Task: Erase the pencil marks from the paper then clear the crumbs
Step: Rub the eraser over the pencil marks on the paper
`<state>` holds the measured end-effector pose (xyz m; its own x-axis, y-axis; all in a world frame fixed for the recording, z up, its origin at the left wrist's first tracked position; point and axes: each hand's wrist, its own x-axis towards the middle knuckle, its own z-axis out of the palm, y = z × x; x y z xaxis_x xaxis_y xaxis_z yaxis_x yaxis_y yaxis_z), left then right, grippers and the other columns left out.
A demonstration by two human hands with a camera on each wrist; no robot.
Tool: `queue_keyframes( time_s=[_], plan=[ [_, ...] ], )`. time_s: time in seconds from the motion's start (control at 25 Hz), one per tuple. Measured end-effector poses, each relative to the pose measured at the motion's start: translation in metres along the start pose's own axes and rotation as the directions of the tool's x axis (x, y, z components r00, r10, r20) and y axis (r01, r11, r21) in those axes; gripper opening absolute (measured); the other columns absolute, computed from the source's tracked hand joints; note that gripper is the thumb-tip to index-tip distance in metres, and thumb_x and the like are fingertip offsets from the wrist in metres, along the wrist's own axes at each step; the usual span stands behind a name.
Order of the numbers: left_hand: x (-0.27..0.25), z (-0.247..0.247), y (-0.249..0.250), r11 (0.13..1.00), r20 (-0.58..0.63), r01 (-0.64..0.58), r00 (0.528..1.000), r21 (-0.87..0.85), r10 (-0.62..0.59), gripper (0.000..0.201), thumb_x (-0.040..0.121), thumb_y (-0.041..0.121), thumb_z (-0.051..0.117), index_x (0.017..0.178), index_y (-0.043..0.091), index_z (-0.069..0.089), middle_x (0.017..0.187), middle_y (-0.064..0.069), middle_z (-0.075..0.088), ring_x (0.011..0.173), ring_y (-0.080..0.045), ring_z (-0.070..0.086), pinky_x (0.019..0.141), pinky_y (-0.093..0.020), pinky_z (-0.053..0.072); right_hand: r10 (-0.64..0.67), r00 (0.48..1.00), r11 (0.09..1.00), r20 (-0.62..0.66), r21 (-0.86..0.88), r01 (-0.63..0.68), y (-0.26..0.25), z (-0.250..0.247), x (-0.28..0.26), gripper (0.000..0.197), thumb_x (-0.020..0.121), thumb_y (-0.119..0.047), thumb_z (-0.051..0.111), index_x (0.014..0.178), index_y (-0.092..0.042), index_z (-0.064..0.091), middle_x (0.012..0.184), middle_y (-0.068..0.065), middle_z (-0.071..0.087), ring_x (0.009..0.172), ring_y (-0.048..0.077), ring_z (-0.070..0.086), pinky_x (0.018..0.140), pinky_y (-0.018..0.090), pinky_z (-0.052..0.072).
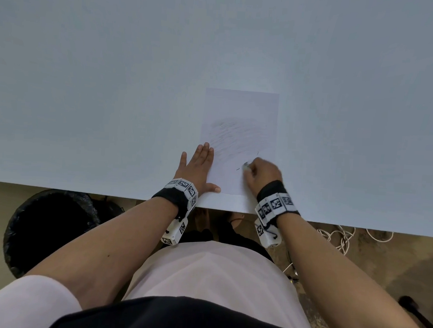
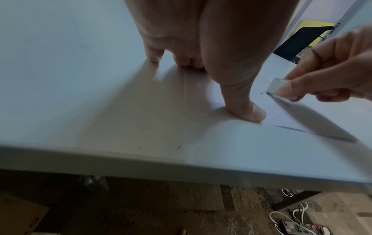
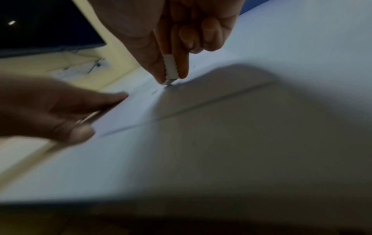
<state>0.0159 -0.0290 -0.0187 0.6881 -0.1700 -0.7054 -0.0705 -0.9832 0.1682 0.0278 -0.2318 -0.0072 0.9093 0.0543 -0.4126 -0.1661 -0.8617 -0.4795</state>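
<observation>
My right hand (image 1: 261, 173) has its grip pinched on the eraser (image 3: 170, 68), thumb on one side and forefinger on the other, with the other fingers curled behind. The eraser stands nearly upright, long axis steep to the sheet, its lower end touching the paper (image 1: 241, 109) near the 5 o'clock corner. My left hand (image 1: 198, 166) is released and flat, fingers straight, pressing the sheet's 7 o'clock edge, the thumb (image 2: 244, 111) pinning the near corner.

The paper lies on the counter (image 1: 88, 80) close to its near edge, long axis running 12 to 6 o'clock from me.

I judge the erasing only partway: a broad grey smear of pencil marks (image 1: 233, 134) spreads across the middle of the sheet, toward 11 o'clock from the eraser. A few dark crumbs (image 2: 261, 93) lie just beside the eraser, so the clearing is not yet begun.
</observation>
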Motion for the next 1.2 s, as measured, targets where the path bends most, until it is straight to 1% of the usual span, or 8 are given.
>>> queue_keyframes(
  time_s=[0.08, 0.32, 0.44, 0.52, 0.8, 0.88, 1.04, 1.2],
  plan=[
    [0.0, 0.0, 0.001, 1.0, 0.003, 0.001, 1.0, 0.002, -0.001, 0.116, 0.082, 0.066, 0.056, 0.151, 0.015, -0.022, 0.158, -0.001, -0.027, 0.146, -0.015, -0.022, 0.119, -0.051, -0.008, -0.013, 1.0, 0.999, -0.006, -0.032, 0.012, 0.004, 0.0, -0.004, 0.026, 0.092, -0.033, 0.049, 0.08, -0.01, 0.056, 0.08, 0.009, 0.064, 0.075, 0.029, 0.058, 0.065, 0.032, 0.046],
    [-0.001, 0.001, 0.001, 1.0, -0.002, 0.009, 1.0, 0.026, -0.009, 0.116, 0.082, 0.068, 0.055, 0.15, 0.014, -0.022, 0.158, -0.001, -0.027, 0.147, -0.015, -0.022, 0.119, -0.051, -0.008, 0.166, 0.979, 0.986, -0.115, -0.011, -0.168, 0.017, -0.02, 0.011, 0.025, 0.092, -0.031, 0.049, 0.086, -0.008, 0.058, 0.084, 0.012, 0.065, 0.078, 0.032, 0.06, 0.067, 0.031, 0.045],
    [-0.001, 0.0, 0.0, 1.0, -0.004, 0.002, 1.0, 0.011, -0.002, 0.115, 0.082, 0.067, 0.055, 0.151, 0.015, -0.021, 0.159, -0.001, -0.027, 0.147, -0.015, -0.022, 0.118, -0.05, -0.008, -0.081, 0.996, 0.991, 0.05, -0.106, 0.085, -0.002, 0.003, -0.011, 0.029, 0.095, -0.031, 0.043, 0.084, -0.007, 0.056, 0.083, 0.012, 0.064, 0.079, 0.031, 0.058, 0.065, 0.031, 0.042],
    [-0.002, 0.0, 0.0, 1.0, -0.002, -0.002, 1.0, 0.012, 0.002, 0.115, 0.082, 0.067, 0.055, 0.151, 0.014, -0.021, 0.159, -0.001, -0.026, 0.147, -0.016, -0.021, 0.118, -0.05, -0.008, -0.217, 0.96, 0.956, 0.176, -0.159, 0.245, -0.003, 0.013, -0.025, 0.026, 0.094, -0.03, 0.045, 0.082, -0.008, 0.055, 0.086, 0.013, 0.064, 0.084, 0.032, 0.057, 0.066, 0.032, 0.041],
    [-0.003, 0.001, 0.001, 1.0, -0.002, 0.008, 1.0, 0.026, -0.008, 0.115, 0.082, 0.068, 0.055, 0.151, 0.014, -0.021, 0.159, -0.002, -0.027, 0.147, -0.016, -0.022, 0.119, -0.051, -0.007, 0.03, 0.996, 0.988, -0.08, -0.15, -0.042, 0.036, -0.015, -0.006, 0.028, 0.093, -0.032, 0.047, 0.082, -0.007, 0.056, 0.081, 0.012, 0.064, 0.077, 0.032, 0.059, 0.063, 0.031, 0.042],
    [-0.003, 0.001, 0.002, 1.0, -0.005, 0.005, 1.0, 0.02, -0.005, 0.115, 0.082, 0.068, 0.054, 0.151, 0.014, -0.021, 0.159, -0.002, -0.026, 0.147, -0.016, -0.021, 0.119, -0.051, -0.007, 0.011, 0.997, 0.993, -0.08, -0.113, -0.02, 0.027, -0.009, -0.011, 0.03, 0.094, -0.031, 0.045, 0.081, -0.007, 0.056, 0.08, 0.013, 0.064, 0.077, 0.032, 0.059, 0.063, 0.032, 0.042],
    [-0.003, 0.0, 0.002, 1.0, -0.003, 0.002, 1.0, 0.01, -0.002, 0.114, 0.082, 0.066, 0.055, 0.151, 0.014, -0.02, 0.159, -0.001, -0.026, 0.147, -0.016, -0.021, 0.119, -0.05, -0.007, -0.161, 0.979, 0.971, 0.127, -0.159, 0.181, 0.013, 0.007, -0.033, 0.03, 0.094, -0.033, 0.045, 0.08, -0.009, 0.056, 0.081, 0.01, 0.064, 0.08, 0.029, 0.057, 0.064, 0.03, 0.041],
    [-0.003, 0.0, 0.002, 1.0, 0.0, 0.002, 1.0, 0.011, -0.002, 0.115, 0.082, 0.067, 0.055, 0.151, 0.014, -0.021, 0.158, -0.001, -0.027, 0.146, -0.016, -0.022, 0.119, -0.051, -0.007, 0.001, 0.999, 0.993, -0.034, -0.114, -0.004, 0.043, -0.014, -0.02, 0.029, 0.091, -0.034, 0.049, 0.08, -0.01, 0.059, 0.081, 0.01, 0.067, 0.078, 0.031, 0.061, 0.066, 0.033, 0.049]
  ],
)
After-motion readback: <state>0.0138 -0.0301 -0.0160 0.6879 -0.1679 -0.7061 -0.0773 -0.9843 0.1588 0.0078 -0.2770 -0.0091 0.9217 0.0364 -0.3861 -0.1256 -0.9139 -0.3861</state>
